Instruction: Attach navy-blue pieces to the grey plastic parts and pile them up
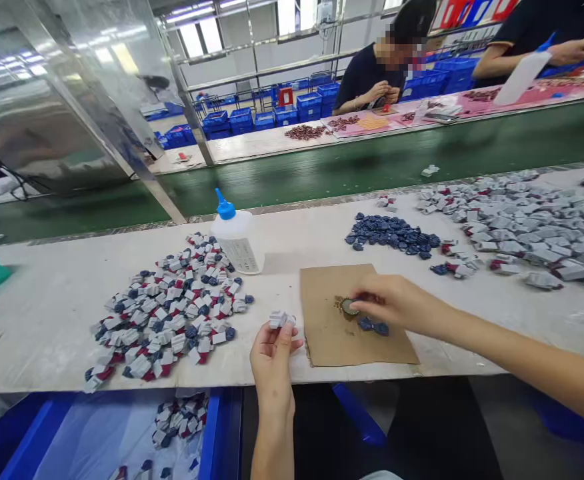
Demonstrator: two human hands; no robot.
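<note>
My left hand (275,353) pinches a small grey-white moulded piece (281,320) just left of the cardboard sheet (327,347). Over that sheet, my right hand (385,300) has thumb and fingers closed on a small dark blue piece (365,297), partly hidden by the fingers. Directly under it lies a small round cap (349,307) with a pale inside and brown stains beside it. A couple of dark blue pieces (373,326) rest on the cardboard below the right hand.
A heap of white, red and blue pieces (172,313) lies left, beside a blue-tipped bottle (239,243). Dark blue pieces (392,233) and many grey-white ones (532,227) lie right. A blue bin (217,427) stands below the edge. Beyond the green belt (292,175), a person (367,80) works.
</note>
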